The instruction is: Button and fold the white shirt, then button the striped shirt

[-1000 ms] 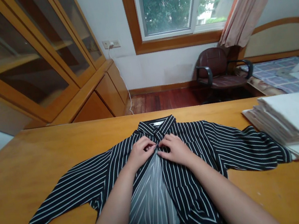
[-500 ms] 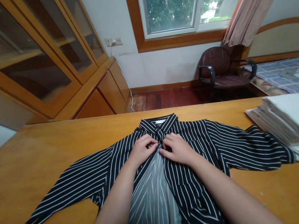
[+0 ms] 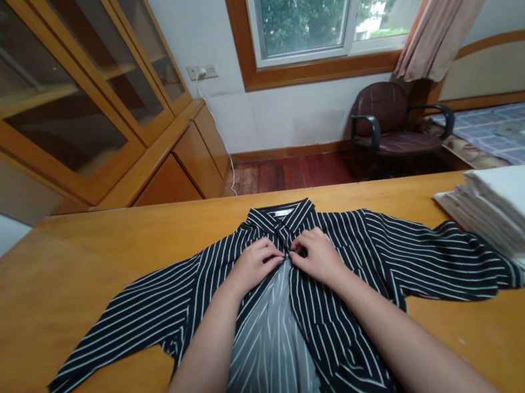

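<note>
A black shirt with white stripes (image 3: 349,228) lies front up on the wooden table (image 3: 80,256), collar toward the far edge and sleeves spread to both sides. Below the chest its front hangs apart, showing the greyish inside. My left hand (image 3: 259,263) pinches the left front edge just under the collar. Close beside it, my right hand (image 3: 316,255) pinches the opposite front edge, thumb and forefinger together. The fingertips of both hands nearly meet at the front opening. Any button between them is too small to make out.
A stack of white folded sheets or boards (image 3: 524,211) stands at the table's right, touching the right cuff. Beyond the table are a glass-door cabinet (image 3: 83,72), a brown armchair (image 3: 383,117), a bed (image 3: 488,123) and a window (image 3: 305,6).
My hands have drawn slightly closer together at the shirt front, the left one shifting a little right. The fingertips pinch the edges more tightly. The view has moved slightly.
</note>
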Demonstrator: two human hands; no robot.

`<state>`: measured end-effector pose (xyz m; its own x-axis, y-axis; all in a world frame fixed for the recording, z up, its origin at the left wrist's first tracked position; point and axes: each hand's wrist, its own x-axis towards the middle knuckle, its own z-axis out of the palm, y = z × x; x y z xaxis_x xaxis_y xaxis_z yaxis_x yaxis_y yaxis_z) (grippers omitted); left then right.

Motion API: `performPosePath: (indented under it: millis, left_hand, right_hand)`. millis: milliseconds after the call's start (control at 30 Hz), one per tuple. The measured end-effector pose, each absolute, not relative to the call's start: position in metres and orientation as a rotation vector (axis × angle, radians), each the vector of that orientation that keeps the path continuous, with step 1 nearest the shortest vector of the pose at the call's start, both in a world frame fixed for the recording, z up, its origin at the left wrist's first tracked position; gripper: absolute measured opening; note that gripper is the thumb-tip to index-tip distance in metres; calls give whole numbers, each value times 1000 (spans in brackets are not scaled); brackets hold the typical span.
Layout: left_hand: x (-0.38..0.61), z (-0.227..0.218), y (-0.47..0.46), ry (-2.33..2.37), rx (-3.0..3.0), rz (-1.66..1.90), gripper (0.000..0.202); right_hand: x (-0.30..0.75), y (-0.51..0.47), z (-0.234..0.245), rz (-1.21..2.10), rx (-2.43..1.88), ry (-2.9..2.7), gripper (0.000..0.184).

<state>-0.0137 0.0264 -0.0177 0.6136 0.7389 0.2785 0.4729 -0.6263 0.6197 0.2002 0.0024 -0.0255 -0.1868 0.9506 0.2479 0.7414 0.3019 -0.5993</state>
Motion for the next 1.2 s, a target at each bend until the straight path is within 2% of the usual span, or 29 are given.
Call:
performPosePath:
  millis: [667,900,1200]
  left_hand:
    - [-8,-17,23,1001,2527,745,16]
    - [-8,-10,19,1011,2659,793,19]
    - [-9,-6,19,1033,2759,806,22]
  right_hand:
    - [203,6,-29,593,-1401,-1816,9]
    - [199,3,-26,835,-1291,-1620,12]
    - [201,6,-27,1172,-1315,-1427,24]
